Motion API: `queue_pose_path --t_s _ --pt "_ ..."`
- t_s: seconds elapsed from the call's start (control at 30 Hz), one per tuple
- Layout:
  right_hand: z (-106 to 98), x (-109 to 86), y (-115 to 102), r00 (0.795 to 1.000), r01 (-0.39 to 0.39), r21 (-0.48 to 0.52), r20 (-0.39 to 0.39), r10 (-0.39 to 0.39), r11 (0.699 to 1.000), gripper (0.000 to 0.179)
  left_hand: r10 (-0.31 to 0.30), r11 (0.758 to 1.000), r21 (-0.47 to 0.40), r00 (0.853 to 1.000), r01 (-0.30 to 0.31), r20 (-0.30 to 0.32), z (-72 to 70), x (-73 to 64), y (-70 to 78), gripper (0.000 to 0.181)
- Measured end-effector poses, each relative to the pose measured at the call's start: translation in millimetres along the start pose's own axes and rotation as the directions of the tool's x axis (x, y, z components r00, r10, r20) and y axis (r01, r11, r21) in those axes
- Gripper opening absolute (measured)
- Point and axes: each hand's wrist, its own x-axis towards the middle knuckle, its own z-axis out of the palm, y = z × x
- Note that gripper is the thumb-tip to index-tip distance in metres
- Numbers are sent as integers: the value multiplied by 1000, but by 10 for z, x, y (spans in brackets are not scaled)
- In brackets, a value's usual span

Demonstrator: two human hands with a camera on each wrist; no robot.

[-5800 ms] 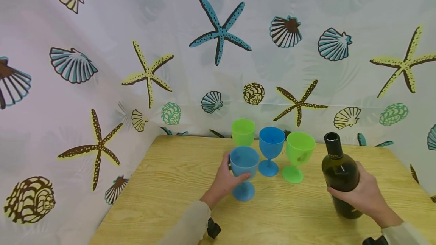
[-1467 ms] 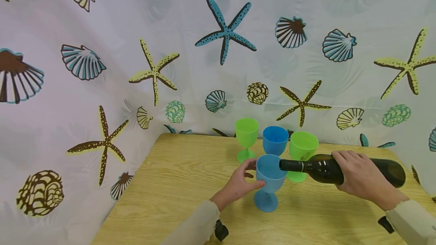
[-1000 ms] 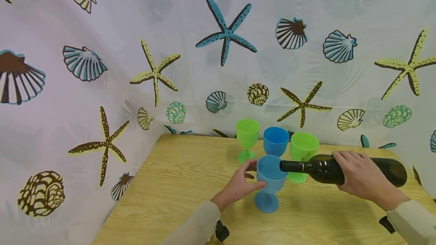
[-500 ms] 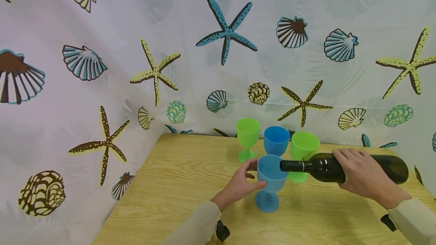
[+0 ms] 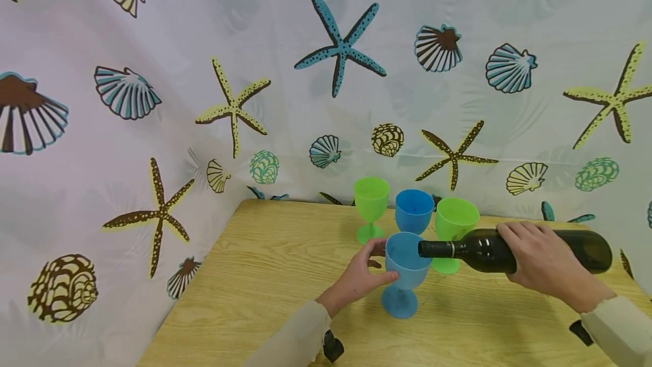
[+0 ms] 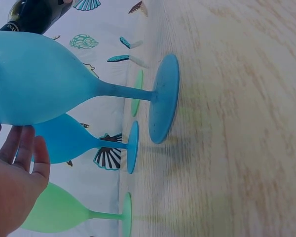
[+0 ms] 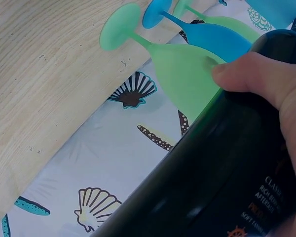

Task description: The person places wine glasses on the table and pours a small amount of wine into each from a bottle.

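My left hand (image 5: 356,276) holds a light blue plastic goblet (image 5: 407,268) by its bowl, thumb on the near side and fingers on the far side. In the left wrist view the goblet's foot (image 6: 165,98) is close to the tabletop; whether it touches, I cannot tell. My right hand (image 5: 540,262) grips a dark wine bottle (image 5: 489,251) round its body from above. The bottle lies almost level in the air, its mouth at the right side of the goblet's rim. No liquid is visible. The right wrist view shows the thumb (image 7: 244,74) across the dark glass.
Behind the held goblet stand a green goblet (image 5: 371,200), a darker blue goblet (image 5: 414,208) and another green goblet (image 5: 455,217), partly hidden by the bottle. A wooden table (image 5: 265,276) carries them. A shell-and-starfish curtain (image 5: 275,44) hangs along the back and left.
Several seconds ago the bottle was upright at the right; it is now tipped almost level toward the light blue goblet, which has moved right and nearer. Over the last second little moves.
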Motion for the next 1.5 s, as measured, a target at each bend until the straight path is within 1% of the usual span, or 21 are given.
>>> queue_pose_path --t_s 0.53,0.73,1.17,1.4,1.5 --pt "-14 11 1 1000 13 3 -17 -13 1000 89 0 1000 12 1000 0 -10 3 2 -3 67" --pt "-14 11 -4 1000 7 7 -13 -7 1000 89 7 1000 10 1000 -7 -6 1 5 -14 68" --pt "-21 23 1 1000 1 5 -5 -1 1000 89 19 1000 -18 1000 -18 15 -1 14 19 66" --pt "-23 28 1 1000 3 6 -4 -3 1000 89 5 1000 -10 1000 -5 28 -27 -66 368 65" --pt "-22 27 0 1000 0 7 1 0 1000 89 3 1000 6 1000 -3 29 -26 -77 397 65"
